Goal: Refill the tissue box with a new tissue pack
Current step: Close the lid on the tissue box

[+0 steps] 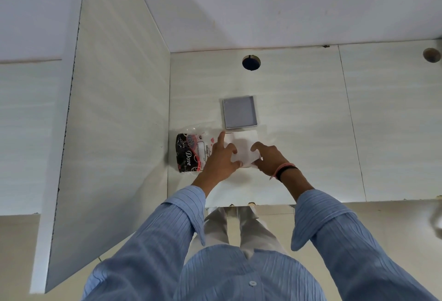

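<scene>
A stack of white tissues (244, 144) lies on the pale desk (311, 133) between both my hands. My left hand (221, 159) grips its left edge, index finger stretched toward the far corner. My right hand (269, 159) holds the right edge, fingers curled over the top. Just beyond the stack sits a square grey tissue box (240, 111), open side up and empty inside. To the left lies the torn Dove tissue wrapper (189, 153), black with red and white print, partly under my left hand.
A white side panel (114, 109) walls off the desk on the left. A round cable hole (251, 62) sits near the desk's back edge and another hole (431, 55) at far right. The desk's front edge (334, 201) runs near my forearms.
</scene>
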### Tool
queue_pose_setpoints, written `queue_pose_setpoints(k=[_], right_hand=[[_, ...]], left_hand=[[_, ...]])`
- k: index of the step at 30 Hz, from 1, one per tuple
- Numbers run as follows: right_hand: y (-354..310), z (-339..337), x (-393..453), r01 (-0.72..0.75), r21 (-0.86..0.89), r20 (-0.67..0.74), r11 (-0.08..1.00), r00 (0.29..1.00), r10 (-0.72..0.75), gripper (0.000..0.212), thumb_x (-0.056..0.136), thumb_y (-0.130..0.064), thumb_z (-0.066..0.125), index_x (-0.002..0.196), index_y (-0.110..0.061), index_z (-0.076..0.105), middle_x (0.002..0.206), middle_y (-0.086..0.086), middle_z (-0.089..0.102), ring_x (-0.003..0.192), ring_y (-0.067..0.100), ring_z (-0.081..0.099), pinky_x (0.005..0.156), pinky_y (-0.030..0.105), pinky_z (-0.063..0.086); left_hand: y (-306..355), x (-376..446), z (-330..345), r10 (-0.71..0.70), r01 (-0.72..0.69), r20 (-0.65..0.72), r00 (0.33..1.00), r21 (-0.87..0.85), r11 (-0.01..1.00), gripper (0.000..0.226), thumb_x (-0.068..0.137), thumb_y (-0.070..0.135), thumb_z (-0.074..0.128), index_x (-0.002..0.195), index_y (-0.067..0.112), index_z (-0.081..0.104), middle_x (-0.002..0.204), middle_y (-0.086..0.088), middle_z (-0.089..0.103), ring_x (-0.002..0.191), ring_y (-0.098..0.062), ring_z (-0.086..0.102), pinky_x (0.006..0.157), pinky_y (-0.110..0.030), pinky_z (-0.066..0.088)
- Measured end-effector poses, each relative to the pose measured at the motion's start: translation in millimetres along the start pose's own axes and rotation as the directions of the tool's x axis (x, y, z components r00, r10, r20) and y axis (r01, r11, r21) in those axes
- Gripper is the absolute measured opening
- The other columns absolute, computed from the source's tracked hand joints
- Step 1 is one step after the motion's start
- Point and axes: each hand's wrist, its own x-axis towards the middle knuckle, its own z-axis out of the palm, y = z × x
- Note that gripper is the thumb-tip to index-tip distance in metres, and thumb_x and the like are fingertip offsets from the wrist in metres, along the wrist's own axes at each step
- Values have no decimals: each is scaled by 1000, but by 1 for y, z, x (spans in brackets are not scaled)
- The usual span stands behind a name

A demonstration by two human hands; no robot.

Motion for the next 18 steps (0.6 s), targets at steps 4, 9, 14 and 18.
queue_pose_setpoints(k=[4,9,14,18], right_hand=[[-4,12,2,-17,-69,-49,997,999,13,38,90,-14,66,126,-13,56,115,22,64,100,41,65,88,44,57],[-5,25,2,-26,-115,-57,993,998,20,42,91,-13,64,130,-15,50,116,22,60,103,43,63,89,44,55],[-5,8,1,-52,-27,16,998,998,53,46,90,-21,59,135,-14,52,130,18,57,118,36,55,98,41,47],[-11,3,-3,19,-125,-140,992,989,-37,41,93,-24,55,132,-13,58,141,12,51,129,35,46,98,48,50]], left_hand=[[1,1,4,-20,21,-23,1000,25,999,39,86,27,78,118,9,64,171,-5,0,149,-36,28,108,-47,46],[6,2,12,-40,51,-78,996,137,989,39,87,28,78,118,11,63,170,-6,1,141,-38,37,94,-44,57],[11,3,3,-19,46,-95,995,287,957,48,86,33,77,125,9,63,162,-14,21,142,-40,31,107,-51,46],[11,6,-6,118,-88,-84,989,299,950,30,92,20,66,119,7,70,133,-12,54,127,-32,45,106,-43,42]])
